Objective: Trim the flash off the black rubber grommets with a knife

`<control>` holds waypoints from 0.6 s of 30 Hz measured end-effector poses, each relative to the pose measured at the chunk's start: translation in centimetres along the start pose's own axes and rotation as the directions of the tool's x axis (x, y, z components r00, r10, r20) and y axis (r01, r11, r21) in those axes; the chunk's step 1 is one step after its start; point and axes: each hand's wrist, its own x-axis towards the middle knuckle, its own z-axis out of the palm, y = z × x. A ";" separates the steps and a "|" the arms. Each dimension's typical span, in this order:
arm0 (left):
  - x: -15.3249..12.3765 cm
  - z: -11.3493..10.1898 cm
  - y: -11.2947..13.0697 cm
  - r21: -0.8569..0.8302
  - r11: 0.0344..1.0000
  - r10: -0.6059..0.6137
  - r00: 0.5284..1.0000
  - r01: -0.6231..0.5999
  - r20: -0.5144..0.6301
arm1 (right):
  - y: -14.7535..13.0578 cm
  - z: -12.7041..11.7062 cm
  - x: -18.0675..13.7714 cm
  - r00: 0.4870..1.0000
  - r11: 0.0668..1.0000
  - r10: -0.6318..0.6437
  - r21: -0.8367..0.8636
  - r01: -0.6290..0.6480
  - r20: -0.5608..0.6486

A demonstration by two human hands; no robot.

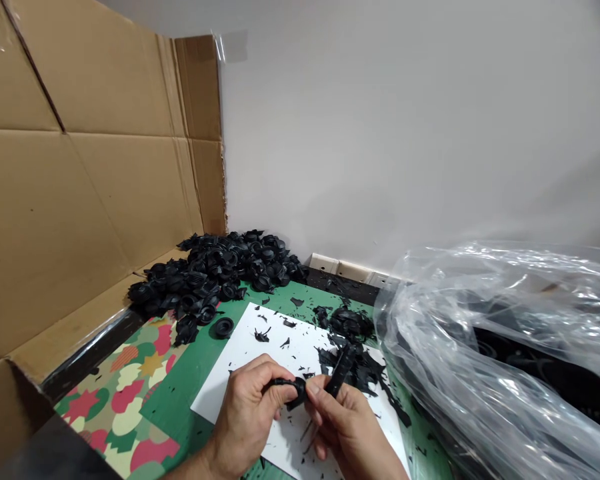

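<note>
My left hand (247, 407) is closed around a black rubber part (296, 395), round and ribbed-looking, held above a white sheet (215, 393). Close against it on the right, my right hand (343, 420) pinches the part's edge between thumb and finger. A slim tool with a black handle (341, 370) is also gripped in that hand; a thin metallic end seems to show below the fingers, too small to name. Black rubber scraps (363, 370) lie on the sheet just beyond my right hand. One loose round rubber part (223, 327) rests left of the sheet.
A large heap of black rubber parts (220, 263) sits at the back left, beside a cardboard wall (105, 187). A clear plastic bag (460, 373) with black pieces bulges at right. Below lie a green board (180, 393) and a patterned sheet (130, 407). Wall sockets (353, 272) are behind.
</note>
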 end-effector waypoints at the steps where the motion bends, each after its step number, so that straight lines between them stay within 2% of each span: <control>1: 0.0 0.0 0.1 0.012 1.000 0.007 1.000 -0.007 -0.012 | 0.0 0.0 0.0 0.999 0.999 -0.031 -0.037 0.030 -0.022; 4: 0.1 -0.1 0.3 -0.015 1.000 -0.015 0.999 0.014 -0.034 | -0.2 0.0 -0.2 0.994 0.991 -0.095 -0.099 0.089 -0.062; 8: 0.2 0.0 0.3 -0.153 0.984 -0.094 0.995 0.090 -0.024 | -0.5 -0.1 -0.3 0.981 0.986 -0.149 -0.094 0.138 -0.125; 12: 0.3 -0.1 0.1 -0.330 0.930 -0.153 0.987 0.160 0.048 | -0.4 -0.1 -0.1 0.969 0.985 -0.170 -0.053 0.163 -0.179; 18: 0.4 -0.4 0.5 -0.425 0.869 -0.183 0.963 0.252 0.198 | 0.2 -0.1 0.4 0.959 0.984 -0.176 -0.035 0.173 -0.223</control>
